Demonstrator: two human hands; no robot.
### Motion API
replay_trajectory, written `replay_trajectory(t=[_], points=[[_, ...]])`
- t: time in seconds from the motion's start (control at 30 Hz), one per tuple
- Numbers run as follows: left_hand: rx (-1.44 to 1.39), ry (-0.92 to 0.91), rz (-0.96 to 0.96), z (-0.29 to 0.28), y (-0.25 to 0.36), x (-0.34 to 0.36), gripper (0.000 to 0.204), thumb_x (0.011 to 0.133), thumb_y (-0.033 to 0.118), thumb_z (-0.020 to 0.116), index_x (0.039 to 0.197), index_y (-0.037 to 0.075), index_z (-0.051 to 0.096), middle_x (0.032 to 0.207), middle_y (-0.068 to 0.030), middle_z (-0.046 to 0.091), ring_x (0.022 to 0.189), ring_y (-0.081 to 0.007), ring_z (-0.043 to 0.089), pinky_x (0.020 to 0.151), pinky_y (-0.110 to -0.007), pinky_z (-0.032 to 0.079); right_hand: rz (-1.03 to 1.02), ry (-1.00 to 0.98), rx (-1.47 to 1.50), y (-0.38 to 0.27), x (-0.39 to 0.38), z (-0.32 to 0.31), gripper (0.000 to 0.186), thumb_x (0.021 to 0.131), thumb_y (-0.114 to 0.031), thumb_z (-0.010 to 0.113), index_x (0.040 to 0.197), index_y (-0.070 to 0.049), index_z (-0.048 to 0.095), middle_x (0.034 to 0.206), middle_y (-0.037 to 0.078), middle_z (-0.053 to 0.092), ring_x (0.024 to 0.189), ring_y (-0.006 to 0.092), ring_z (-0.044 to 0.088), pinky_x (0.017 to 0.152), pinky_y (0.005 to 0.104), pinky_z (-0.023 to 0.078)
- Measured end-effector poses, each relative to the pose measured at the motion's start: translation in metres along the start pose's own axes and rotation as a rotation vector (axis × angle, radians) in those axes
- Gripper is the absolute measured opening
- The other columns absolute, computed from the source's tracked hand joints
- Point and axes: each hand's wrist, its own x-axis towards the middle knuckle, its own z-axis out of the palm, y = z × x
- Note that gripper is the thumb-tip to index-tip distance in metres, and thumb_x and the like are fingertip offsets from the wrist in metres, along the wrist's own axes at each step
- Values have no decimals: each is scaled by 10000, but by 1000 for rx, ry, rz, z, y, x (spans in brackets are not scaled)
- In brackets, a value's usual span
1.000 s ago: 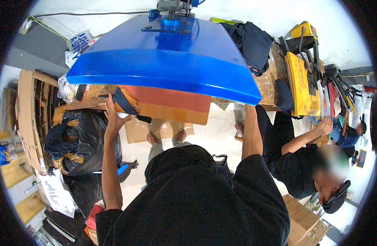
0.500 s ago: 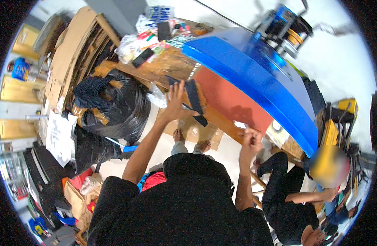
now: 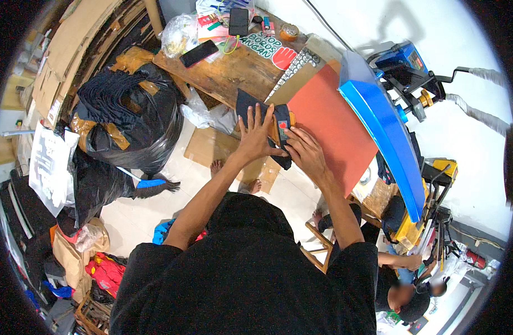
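Observation:
My left hand (image 3: 253, 139) lies with fingers spread on a dark fabric piece (image 3: 245, 103), which sits at the left edge of the orange-red press pad (image 3: 334, 128), over a narrow tan-orange piece. My right hand (image 3: 305, 151) rests beside it, fingers extended and slightly bent, touching the fabric just below a small grey patch with a red mark (image 3: 283, 128). What lies under the fingertips is partly hidden. The raised blue press plate (image 3: 379, 139) stands right of the pad.
A wooden table (image 3: 211, 78) bears phones, plastic bags and papers. A bulging black bag (image 3: 139, 123), a broom (image 3: 156, 184) and stacked cardboard (image 3: 61, 67) are at left. A seated co-worker (image 3: 396, 296) works beside yellow presses (image 3: 424, 206) at lower right.
The view has turned, and the blue plate now appears farther right. My right hand left the plate, held a small pale piece, and now lies on the fabric beside my left hand.

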Motion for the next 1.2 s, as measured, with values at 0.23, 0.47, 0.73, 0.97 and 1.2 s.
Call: replay_trajectory(t=[0.23, 0.47, 0.73, 0.97, 1.2], points=[[-30, -24, -17, -2, -2, 1, 1494, 500, 662, 885, 1608, 166, 15, 1607, -349, 67, 1489, -542, -16, 1113, -742, -4, 154, -22, -26, -9, -5, 11, 379, 884, -98, 666, 1257, -55, 616, 1398, 89, 572, 1302, 276, 524, 1097, 441, 420], [-41, -12, 9, 1, -4, 0, 1501, 504, 668, 883, 1609, 153, 8, 1607, -352, 56, 1490, -540, -22, 1107, -750, 2, 381, 71, 166, -27, 49, -14, 397, 880, -52, 634, 1277, -56, 625, 1337, 117, 592, 1296, 302, 507, 1083, 434, 392], [-57, -39, -2, -7, 3, 0, 1508, 499, 631, 907, 1609, 144, 9, 1589, -384, 55, 1489, -543, -12, 1100, -761, 18, 466, -152, 163, -23, 51, -27, 459, 856, -66, 660, 1310, -99, 601, 1308, 118, 609, 1253, 330, 527, 1065, 469, 417], [-53, -30, 16, -6, 3, 1, 1503, 502, 626, 905, 1609, 147, 8, 1584, -390, 68, 1490, -537, 3, 1107, -752, 0, 533, -84, 224, -22, 55, -19, 282, 838, -62, 684, 1120, -51, 680, 1291, 117, 628, 1098, 332, 639, 942, 453, 515], [-37, -16, 15, -7, 3, 2, 1517, 484, 640, 898, 1608, 138, 12, 1589, -380, 78, 1496, -524, -7, 1117, -738, -15, 1158, 381, 709, -26, 26, -11, 170, 918, -80, 687, 1075, -18, 702, 1005, 85, 698, 886, 184, 692, 786, 338, 581]])
